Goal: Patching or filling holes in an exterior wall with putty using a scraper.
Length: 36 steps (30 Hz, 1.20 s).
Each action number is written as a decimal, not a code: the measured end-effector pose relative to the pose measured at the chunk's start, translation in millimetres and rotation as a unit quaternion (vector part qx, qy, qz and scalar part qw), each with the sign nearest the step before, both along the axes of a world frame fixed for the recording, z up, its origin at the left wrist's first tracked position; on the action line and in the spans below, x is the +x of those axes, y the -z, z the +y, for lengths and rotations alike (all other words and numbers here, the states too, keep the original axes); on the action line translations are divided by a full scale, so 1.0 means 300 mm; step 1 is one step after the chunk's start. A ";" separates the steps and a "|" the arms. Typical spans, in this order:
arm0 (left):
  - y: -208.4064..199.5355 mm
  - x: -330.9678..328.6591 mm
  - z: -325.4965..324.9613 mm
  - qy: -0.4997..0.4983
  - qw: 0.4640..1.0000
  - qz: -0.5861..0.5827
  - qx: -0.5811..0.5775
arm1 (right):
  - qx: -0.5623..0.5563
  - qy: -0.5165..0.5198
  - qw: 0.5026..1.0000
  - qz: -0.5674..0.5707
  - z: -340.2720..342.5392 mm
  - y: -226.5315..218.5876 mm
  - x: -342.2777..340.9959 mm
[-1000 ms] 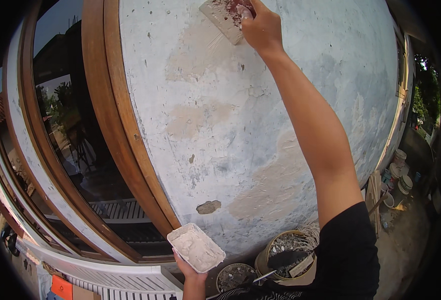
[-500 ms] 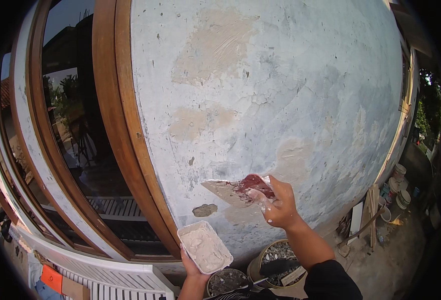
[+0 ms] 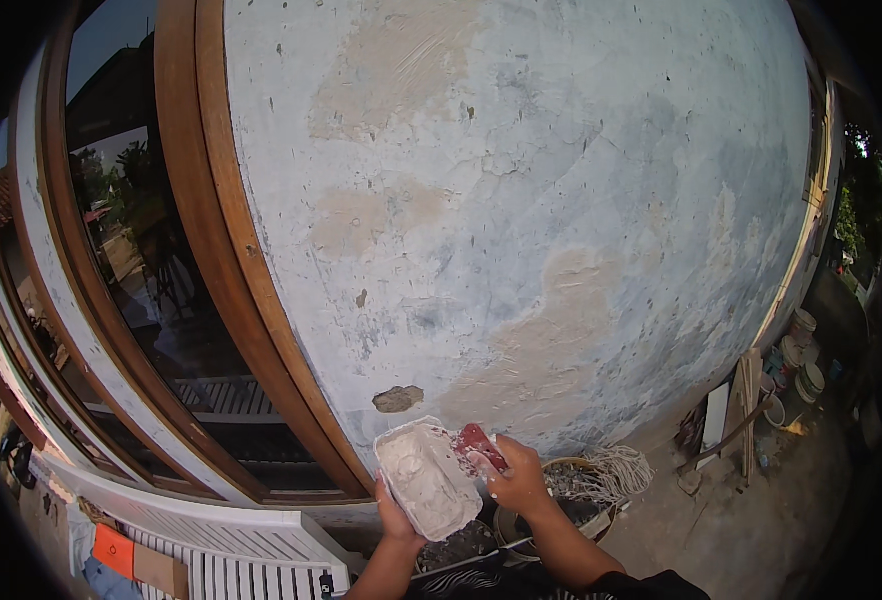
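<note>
My left hand (image 3: 397, 512) grips a white rectangular tub (image 3: 381, 440) from its left side and below. Pale beige filler paste (image 3: 423, 478) lies inside it. Closed round the red handle of a putty knife (image 3: 479, 450), my right hand (image 3: 517, 478) is at the tub's right edge. The blade is mostly hidden; whether it touches the paste I cannot tell. Just above the tub, the weathered pale blue wall (image 3: 561, 190) has a small grey-brown hole (image 3: 398, 399). A beige filled patch (image 3: 536, 350) spreads to the right of that hole.
On the left is a brown wooden window frame (image 3: 231, 250), above a white slatted bench (image 3: 251, 545) with an orange item (image 3: 113, 552) on it. Pots, one holding pale rope-like strands (image 3: 616, 472), stand at the wall's foot. Wooden planks (image 3: 746, 410) and buckets (image 3: 809, 382) are further right.
My right hand has brought the putty knife down from the wall to the tub. My left hand has raised the tub slightly, to the right. The view has shifted a little.
</note>
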<state>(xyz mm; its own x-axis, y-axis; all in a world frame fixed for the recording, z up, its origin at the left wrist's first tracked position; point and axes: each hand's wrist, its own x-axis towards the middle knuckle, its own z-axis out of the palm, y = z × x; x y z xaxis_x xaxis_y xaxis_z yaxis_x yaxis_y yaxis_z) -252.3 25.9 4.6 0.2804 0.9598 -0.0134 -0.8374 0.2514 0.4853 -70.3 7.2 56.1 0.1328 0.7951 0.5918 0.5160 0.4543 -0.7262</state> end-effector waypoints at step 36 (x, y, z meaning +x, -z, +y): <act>0.070 -0.092 0.034 -0.053 0.996 0.051 -0.059 | -0.114 -0.161 0.980 -0.034 0.005 -0.015 -0.089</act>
<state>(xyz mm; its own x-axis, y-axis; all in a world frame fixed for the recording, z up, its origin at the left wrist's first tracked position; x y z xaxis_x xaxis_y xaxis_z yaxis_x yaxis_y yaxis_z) -279.8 36.1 -16.3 0.1681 0.9741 -0.1510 -0.8098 0.2238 0.5424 -97.0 8.6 60.6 -0.1799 0.9018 0.3929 0.4233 0.4315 -0.7966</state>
